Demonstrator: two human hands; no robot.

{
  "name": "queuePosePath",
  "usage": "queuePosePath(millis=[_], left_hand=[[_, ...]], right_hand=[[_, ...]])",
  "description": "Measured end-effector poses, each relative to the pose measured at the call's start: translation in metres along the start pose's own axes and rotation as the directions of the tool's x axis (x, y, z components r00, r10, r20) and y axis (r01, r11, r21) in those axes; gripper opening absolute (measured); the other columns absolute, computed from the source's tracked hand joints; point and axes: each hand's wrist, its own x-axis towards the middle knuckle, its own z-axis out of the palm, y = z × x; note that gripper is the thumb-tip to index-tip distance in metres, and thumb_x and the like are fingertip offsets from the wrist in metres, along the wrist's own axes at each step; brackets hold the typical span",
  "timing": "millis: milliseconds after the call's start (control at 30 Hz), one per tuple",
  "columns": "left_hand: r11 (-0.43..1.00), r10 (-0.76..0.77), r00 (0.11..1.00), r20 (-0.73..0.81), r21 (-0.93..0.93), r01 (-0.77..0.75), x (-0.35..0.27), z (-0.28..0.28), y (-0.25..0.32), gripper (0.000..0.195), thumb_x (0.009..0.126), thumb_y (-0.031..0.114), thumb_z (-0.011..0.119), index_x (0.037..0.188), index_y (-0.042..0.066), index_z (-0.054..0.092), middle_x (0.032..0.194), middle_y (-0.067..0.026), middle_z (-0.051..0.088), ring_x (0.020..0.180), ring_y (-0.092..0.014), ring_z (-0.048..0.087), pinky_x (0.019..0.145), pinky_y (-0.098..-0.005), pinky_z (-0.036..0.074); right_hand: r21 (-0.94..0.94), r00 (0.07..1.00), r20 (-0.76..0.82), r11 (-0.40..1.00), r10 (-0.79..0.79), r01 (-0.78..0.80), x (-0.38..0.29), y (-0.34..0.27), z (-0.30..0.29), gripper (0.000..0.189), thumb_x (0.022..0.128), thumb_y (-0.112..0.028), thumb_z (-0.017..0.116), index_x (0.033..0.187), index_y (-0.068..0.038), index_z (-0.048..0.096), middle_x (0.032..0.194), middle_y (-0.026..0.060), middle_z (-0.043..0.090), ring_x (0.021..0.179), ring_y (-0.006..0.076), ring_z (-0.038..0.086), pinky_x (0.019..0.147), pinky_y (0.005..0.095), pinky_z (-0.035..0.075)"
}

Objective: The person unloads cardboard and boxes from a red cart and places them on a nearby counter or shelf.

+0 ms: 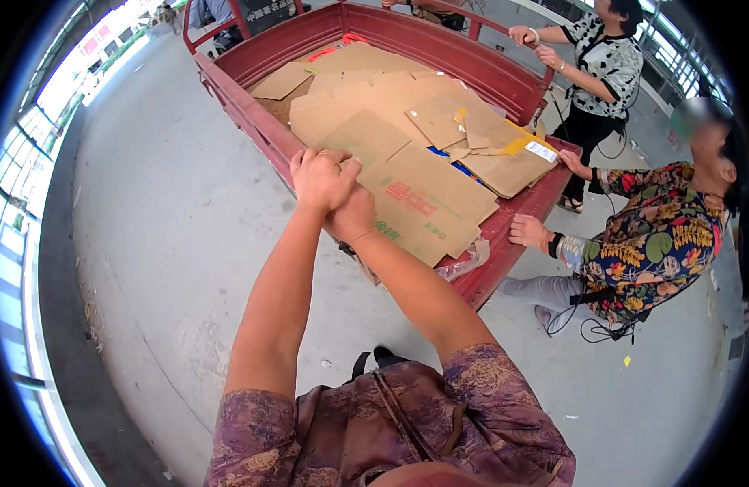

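Observation:
My left hand (326, 178) lies over my right hand (354, 210), or they are clasped together, at the red metal side wall (253, 119) of a cargo tricycle's bed; which hand is which follows from the arms only in part, as they meet closely. Flattened cardboard boxes (423, 210) cover much of the bed beside my hands, some printed in red and green. Another flattened box (508, 152) with yellow tape and a white label lies near the tailgate side. Clear plastic film (469, 262) rests at the near corner. Whether my fingers grip the rim is hidden.
A person in a floral shirt (654, 243) rests both hands on the bed's right edge. Behind, a person in a black-and-white top (606, 67) holds the red rail (496, 24). More people are partly visible beyond the bed. Grey concrete floor (161, 201) extends at left.

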Motion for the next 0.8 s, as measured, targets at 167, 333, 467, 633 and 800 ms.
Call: queuePosePath(millis=[167,333,467,633,800], left_hand=[[1.000,0.010,1.000,-0.027,0.011,-0.010,-0.006,-0.003,0.016,0.039,0.078,0.044,0.052,0.093,0.014,0.073,0.102,-0.0087,0.068,0.110,-0.024,0.051,0.107,-0.0419,0.023],[1.000,-0.018,1.000,0.001,0.012,0.018,-0.011,-0.012,0.027,0.043,0.078,0.045,0.050,0.095,0.014,0.073,0.104,-0.0100,0.067,0.112,-0.023,0.051,0.108,-0.0431,0.020],[1.000,0.027,0.999,0.040,-0.014,-0.026,-0.007,0.005,0.046,0.046,0.076,0.047,0.050,0.097,0.012,0.072,0.105,-0.0111,0.066,0.114,-0.023,0.049,0.108,-0.0436,0.018],[0.998,0.058,0.981,0.183,-0.024,-0.054,-0.007,0.005,0.062,0.052,0.075,0.050,0.049,0.100,0.010,0.071,0.109,-0.0129,0.064,0.119,-0.025,0.044,0.108,-0.0453,0.015],[0.998,0.063,0.971,0.229,-0.016,-0.061,-0.014,-0.001,0.068,0.052,0.074,0.049,0.050,0.100,0.009,0.071,0.111,-0.0142,0.063,0.120,-0.026,0.043,0.109,-0.0472,0.013]], right_hand=[[-0.058,0.999,-0.034,0.998,-0.009,0.007,-0.008,-0.001,-0.012,0.043,0.070,-0.028,0.070,0.109,-0.015,0.058,0.098,0.0073,0.064,0.081,0.0244,0.064,0.065,0.0374,0.052],[-0.086,0.999,0.018,0.996,0.034,-0.032,-0.010,0.001,-0.020,0.041,0.069,-0.029,0.071,0.106,-0.015,0.059,0.098,0.0067,0.065,0.082,0.0246,0.064,0.066,0.0371,0.051],[-0.185,1.000,0.018,0.983,0.016,-0.013,-0.011,0.029,-0.036,0.040,0.070,-0.032,0.069,0.105,-0.016,0.060,0.100,0.0082,0.066,0.088,0.0277,0.064,0.070,0.0402,0.050],[-0.226,0.999,-0.010,0.973,-0.052,0.048,-0.017,0.041,-0.049,0.040,0.073,-0.031,0.068,0.108,-0.016,0.060,0.109,0.0086,0.063,0.100,0.0267,0.060,0.077,0.0391,0.048],[-0.217,0.999,-0.022,0.976,-0.030,0.024,-0.020,0.043,-0.049,0.042,0.075,-0.032,0.066,0.113,-0.015,0.059,0.116,0.0077,0.061,0.105,0.0248,0.058,0.082,0.0380,0.046]])
